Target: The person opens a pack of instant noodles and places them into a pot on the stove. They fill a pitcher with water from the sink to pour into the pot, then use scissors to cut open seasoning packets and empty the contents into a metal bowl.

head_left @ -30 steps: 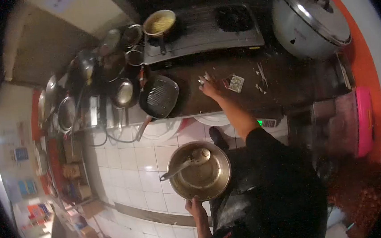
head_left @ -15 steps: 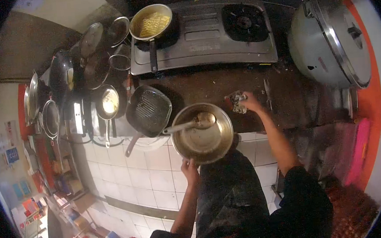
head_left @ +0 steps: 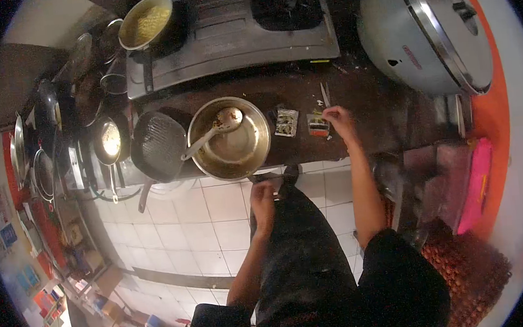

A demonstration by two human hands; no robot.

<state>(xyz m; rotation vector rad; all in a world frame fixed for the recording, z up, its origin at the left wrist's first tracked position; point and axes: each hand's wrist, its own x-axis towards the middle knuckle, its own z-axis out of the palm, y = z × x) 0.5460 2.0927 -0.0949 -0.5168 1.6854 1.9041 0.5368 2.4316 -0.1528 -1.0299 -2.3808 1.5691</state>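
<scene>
My right hand (head_left: 342, 122) is over the counter, its thumb and fingers pinched at the edge of a small orange-and-dark seasoning packet (head_left: 318, 126). Left of that lies a silver sachet (head_left: 286, 123). Scissors (head_left: 325, 94) rest just beyond my fingers. A metal bowl (head_left: 261, 154) stands at the counter's front edge, with a ladle (head_left: 202, 145) lying in it and its handle over the left rim. My left hand (head_left: 263, 203) is below the bowl, apart from it, with fingers curled and nothing visible in them.
A pan (head_left: 122, 36) with noodles sits on the stove's (head_left: 221, 47) left burner. A grill pan (head_left: 158, 144) and a small frying pan (head_left: 108, 157) are left of the bowl. A large lidded pot (head_left: 394, 48) stands at the right. Other pans line the left side.
My left hand has let go of the bowl, which now stands on the counter. The packets from my right hand lie apart on the counter. The view has shifted right.
</scene>
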